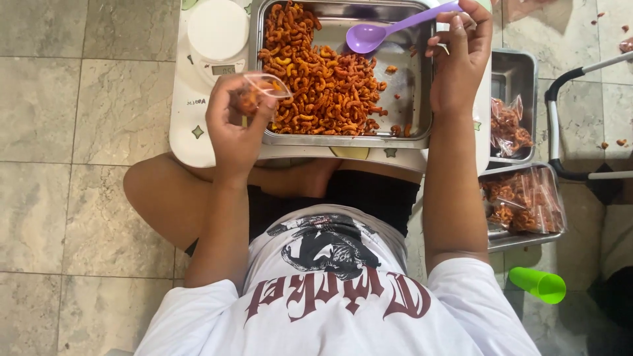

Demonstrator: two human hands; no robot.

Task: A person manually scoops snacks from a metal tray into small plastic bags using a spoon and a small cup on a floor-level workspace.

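Your left hand (234, 125) pinches a small clear bag (260, 89) w/ snack curls. Right hand (461, 56) grips purple spoon (389, 29) over the steel tray (412, 99); filled bags (521, 198) sit at right.

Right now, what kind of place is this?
Probably a home floor used for packing snacks. The person sits on floor tiles at a low table holding a tray of orange snacks and a scale, with filled bags nearby.

Glossy metal tray (414, 79), smooth purple plastic spoon (369, 36), clear plastic bag (267, 86), polished stone floor (79, 99).
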